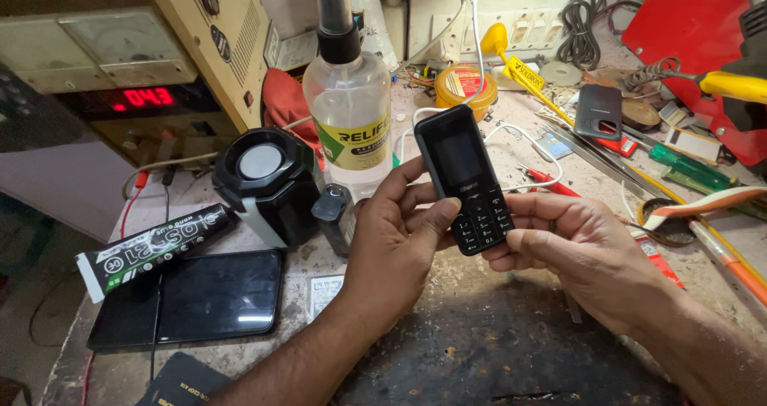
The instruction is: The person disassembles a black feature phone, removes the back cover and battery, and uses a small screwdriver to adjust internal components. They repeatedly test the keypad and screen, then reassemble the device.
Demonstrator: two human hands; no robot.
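Note:
A small black keypad phone point(466, 176) with a dark screen is held upright over the workbench, a white cable running from its top. My left hand point(397, 238) grips its left edge, with the thumb pressed on the keypad. From the right, my right hand point(569, 242) cups the phone's lower end, fingers curled under it.
A clear spray bottle point(349, 110), a black round speaker point(266, 178), a glue tube point(152, 248) and a black smartphone lying flat point(192, 298) sit at the left. A beige power supply point(120, 62) stands behind. Screwdrivers point(687, 166), tweezers and cables lie at the right.

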